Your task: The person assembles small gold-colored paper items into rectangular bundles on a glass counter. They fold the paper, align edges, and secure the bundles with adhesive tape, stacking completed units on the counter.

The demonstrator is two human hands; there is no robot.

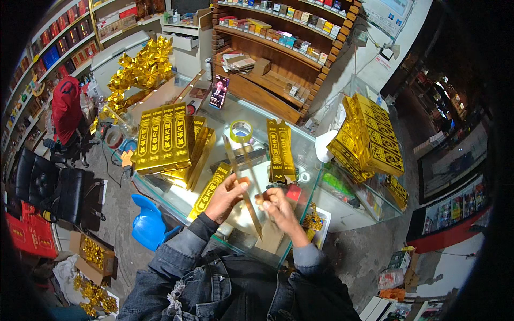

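- A gold stack (163, 139) stands on the bench (306, 155), well left of the fingers.
- One gold packet (211, 190) lies just beside the left hand (226, 200), the nearer one; its long axis slants away to the right.
- The left fingers are narrow, pinching the left strip (252, 213) partway along; it slants from far left to near right.
- The right strip (251, 168) runs nearly parallel, a gap between; its far end points toward the tape (232, 131).
- The right hand (279, 211) has its fingers closed on that strip's near end.
- Beyond them lies a gold pair (279, 150), lengthwise away.
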